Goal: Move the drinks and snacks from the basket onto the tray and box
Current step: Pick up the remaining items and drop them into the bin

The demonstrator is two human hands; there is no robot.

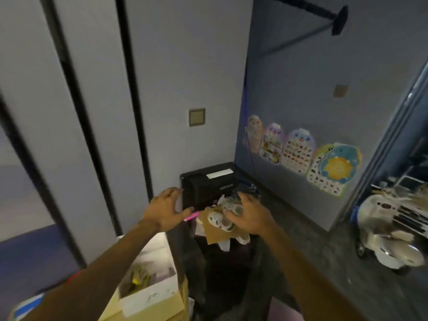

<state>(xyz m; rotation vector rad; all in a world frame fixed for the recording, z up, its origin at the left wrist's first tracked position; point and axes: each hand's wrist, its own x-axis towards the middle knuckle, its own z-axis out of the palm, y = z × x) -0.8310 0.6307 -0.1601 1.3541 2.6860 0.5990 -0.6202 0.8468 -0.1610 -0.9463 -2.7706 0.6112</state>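
Nearest, at the lower left, an open carton (pixel 148 295) with a white liner and some yellowish contents is seen, partly covered by the left forearm and cut off by the lower edge. A dark speckled floor (pixel 347 262) is spread to the right, where a pale ride-on toy (pixel 382 232) is blurred beyond clear reading. Further out, the left hand (pixel 165 210) is held with its fingers (pixel 171 192) spread and loosely curved, nothing grasped; a pink strip (pixel 192 216) lies just beside its thumb. The right hand (pixel 251 216) is curved over a pale packet (pixel 232 207), which sits between its thumb and fingers (pixel 244 197); whether it is actually gripped cannot be told through the blur. The packet lies above a tilted cardboard sheet (pixel 217 235) amid crumpled, unreadable clutter. Behind stands a black case (pixel 208 181), then grey wall panels with a square wall plate (pixel 196 117) and cartoon stickers (pixel 298 151).
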